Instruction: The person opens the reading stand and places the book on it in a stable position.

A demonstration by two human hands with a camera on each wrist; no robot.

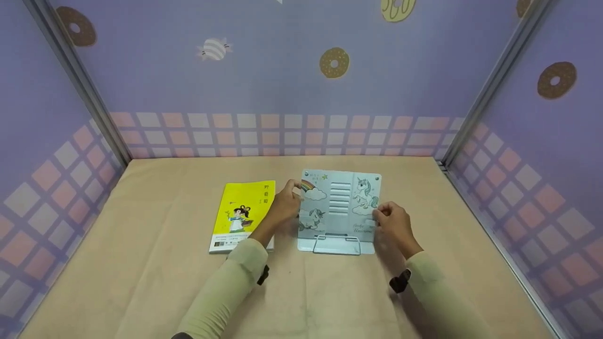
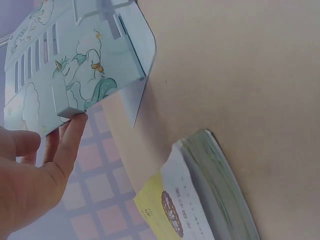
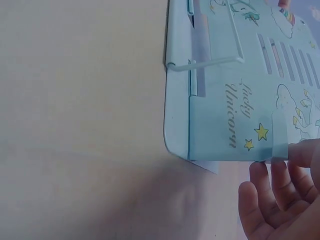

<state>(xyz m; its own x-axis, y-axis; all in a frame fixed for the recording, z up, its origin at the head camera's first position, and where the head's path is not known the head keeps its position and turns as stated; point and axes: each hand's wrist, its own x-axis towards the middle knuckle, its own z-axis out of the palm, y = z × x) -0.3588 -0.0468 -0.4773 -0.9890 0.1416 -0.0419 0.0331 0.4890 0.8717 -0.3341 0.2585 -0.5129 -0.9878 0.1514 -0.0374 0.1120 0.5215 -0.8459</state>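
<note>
A pale blue book stand point(image 1: 339, 223) with printed unicorns, a rainbow and slots stands tilted back on the table. Across its lower front lies a wire page holder point(image 1: 337, 254). My left hand point(image 1: 286, 203) holds the stand's left edge, fingers reaching behind it. In the left wrist view those fingers touch the edge beside a small folded side flap point(image 2: 62, 100). At the opposite edge my right hand point(image 1: 395, 223) pinches the stand near another side flap point(image 3: 280, 135), thumb in front and fingers partly behind. Left of the stand lies a yellow book point(image 1: 231, 197), partly covered by my left forearm.
A beige cloth covers the table point(image 1: 155, 245). Purple panels with doughnut and checked prints form the back wall point(image 1: 273, 84) and both sides. Metal posts point(image 1: 494, 80) stand at the rear corners.
</note>
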